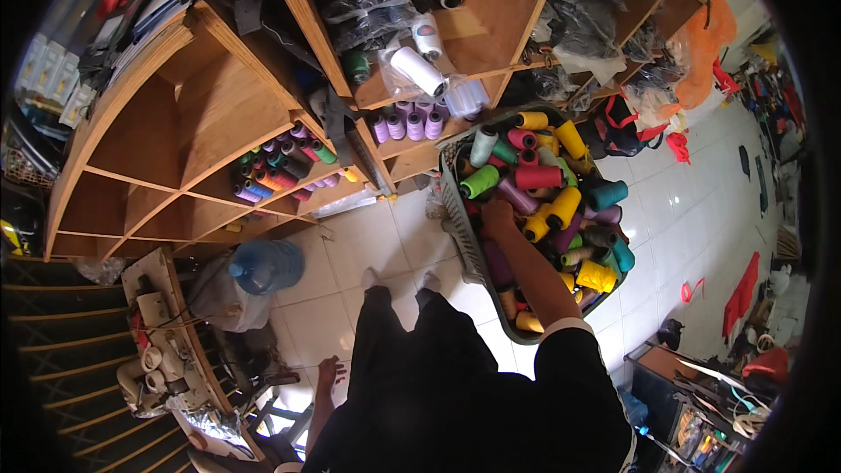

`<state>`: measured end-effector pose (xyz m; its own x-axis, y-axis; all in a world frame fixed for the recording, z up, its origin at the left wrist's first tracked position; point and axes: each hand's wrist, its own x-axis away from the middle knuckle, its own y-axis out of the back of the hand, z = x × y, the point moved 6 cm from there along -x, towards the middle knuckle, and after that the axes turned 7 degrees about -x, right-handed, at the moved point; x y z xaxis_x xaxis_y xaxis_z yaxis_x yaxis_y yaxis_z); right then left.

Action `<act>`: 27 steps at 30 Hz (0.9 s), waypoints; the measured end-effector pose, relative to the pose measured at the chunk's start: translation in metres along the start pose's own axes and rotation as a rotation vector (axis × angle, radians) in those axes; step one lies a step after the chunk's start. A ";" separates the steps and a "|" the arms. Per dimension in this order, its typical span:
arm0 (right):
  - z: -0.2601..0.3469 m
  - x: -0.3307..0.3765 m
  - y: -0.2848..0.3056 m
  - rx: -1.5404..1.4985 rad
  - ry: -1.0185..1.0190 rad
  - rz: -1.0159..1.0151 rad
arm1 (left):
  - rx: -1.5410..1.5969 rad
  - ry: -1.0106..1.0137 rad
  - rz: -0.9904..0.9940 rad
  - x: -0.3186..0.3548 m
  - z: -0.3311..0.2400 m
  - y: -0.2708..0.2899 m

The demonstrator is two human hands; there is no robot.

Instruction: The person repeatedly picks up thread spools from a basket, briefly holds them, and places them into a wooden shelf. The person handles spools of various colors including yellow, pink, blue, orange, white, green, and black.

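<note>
My right hand (499, 217) reaches down into a large grey plastic basket (462, 232) heaped with cones of thread. Its fingers are hidden among the cones, so what they touch cannot be made out. Next to it lie a bright green thread cone (479, 181) and a purple thread cone (519, 196). A red thread cone (539, 177) and a yellow thread cone (564, 207) rest just right of them. Low on my left side, my left hand (331, 374) hangs with fingers apart and nothing in it.
A wooden shelf unit (236, 114) stands ahead, with lilac thread cones (413, 126) and mixed-colour cones (285, 162) in some compartments. A blue water jug (267, 266) stands on the tiled floor at left, near a sewing machine (156, 359). Red cloth (741, 298) lies on the floor at right.
</note>
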<state>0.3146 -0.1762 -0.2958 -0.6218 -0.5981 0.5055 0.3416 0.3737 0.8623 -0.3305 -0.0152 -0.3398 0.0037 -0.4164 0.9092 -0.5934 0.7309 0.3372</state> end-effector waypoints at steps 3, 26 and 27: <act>-0.010 0.042 0.036 -0.092 -0.005 -0.104 | -0.033 -0.066 -0.012 -0.017 -0.024 -0.007; 0.013 0.222 0.219 -1.972 0.571 -0.531 | -0.008 -1.124 0.833 0.317 -0.437 -0.171; 0.017 0.225 0.227 -2.003 0.583 -0.534 | -0.039 -1.148 0.847 0.320 -0.437 -0.173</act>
<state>0.2400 -0.2138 0.0130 -0.7885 -0.6034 -0.1189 0.5856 -0.6777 -0.4447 0.1256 -0.0388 -0.0001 -0.9888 -0.0396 0.1437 -0.0649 0.9823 -0.1755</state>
